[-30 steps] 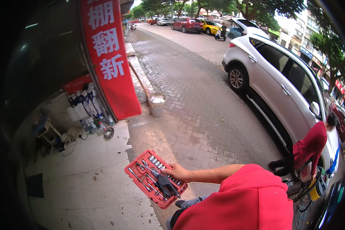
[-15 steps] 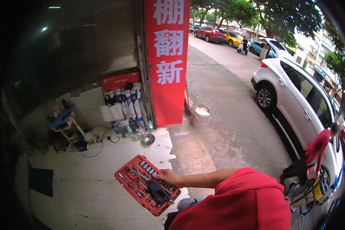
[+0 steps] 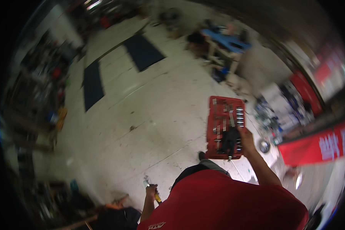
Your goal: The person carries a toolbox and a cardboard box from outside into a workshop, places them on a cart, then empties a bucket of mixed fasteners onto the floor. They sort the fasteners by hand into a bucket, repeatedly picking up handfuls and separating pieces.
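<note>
My right hand [image 3: 247,138] grips the edge of an open red socket set case [image 3: 212,126], held out over the pale floor. Bright sockets [image 3: 239,115] sit in a row along one side, with slim metal tools beside them. Across the case lies a black-handled tool [image 3: 229,138], its kind blurred, close to my fingers. My left hand [image 3: 151,190], low at the front, is closed round a tool with a yellow handle [image 3: 157,198]. A pale end sticks out past that fist; what sort of tool it is, I cannot make out.
Two dark mats [image 3: 143,53] lie on the floor ahead. A blue-topped bench [image 3: 227,40] stands at the far right, bottles and boxes heaped nearer, beside a metal bowl [image 3: 264,145] and a red banner [image 3: 318,147]. Cluttered shelves [image 3: 38,92] line the left.
My view has swung left from the street into the workshop. The case stays in my right hand. My left hand with the yellow-handled tool has come into view.
</note>
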Available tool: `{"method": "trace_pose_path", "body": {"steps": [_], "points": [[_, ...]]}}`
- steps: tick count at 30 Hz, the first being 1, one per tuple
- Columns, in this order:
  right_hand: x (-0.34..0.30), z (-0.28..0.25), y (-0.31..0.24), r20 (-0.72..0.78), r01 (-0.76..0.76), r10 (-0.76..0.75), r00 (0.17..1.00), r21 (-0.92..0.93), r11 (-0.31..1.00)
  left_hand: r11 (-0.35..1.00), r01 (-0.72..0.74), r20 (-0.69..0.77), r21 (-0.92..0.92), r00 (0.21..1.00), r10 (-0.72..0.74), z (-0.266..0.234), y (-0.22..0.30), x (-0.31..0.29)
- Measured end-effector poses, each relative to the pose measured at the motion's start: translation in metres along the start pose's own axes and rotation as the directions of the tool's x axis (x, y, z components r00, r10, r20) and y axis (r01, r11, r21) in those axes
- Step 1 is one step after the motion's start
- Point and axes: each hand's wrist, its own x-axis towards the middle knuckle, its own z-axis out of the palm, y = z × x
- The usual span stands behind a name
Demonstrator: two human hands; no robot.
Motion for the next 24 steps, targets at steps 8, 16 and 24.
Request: {"method": "trace_pose_path", "body": {"steps": [8,16,24], "points": [[0.177,0.188,-0.059,0.17,-0.054,0.056,0.984,-0.017,0.998,0.966,-0.146,-0.189,0.214,0.964,0.187,0.073,-0.071,0.018],[0.334,0.446,-0.099,0.438,-0.17,0.134,0.889,0.044,0.984,0.995,0.098,-0.177,0.027,0.98,-0.092,0.033,0.103,0.162],[0.492,0.705,-0.125,0.502,-0.231,0.2,0.841,-0.001,0.973,0.912,-0.293,-0.365,-0.286,0.914,0.179,-0.063,0.524,0.239]]}}
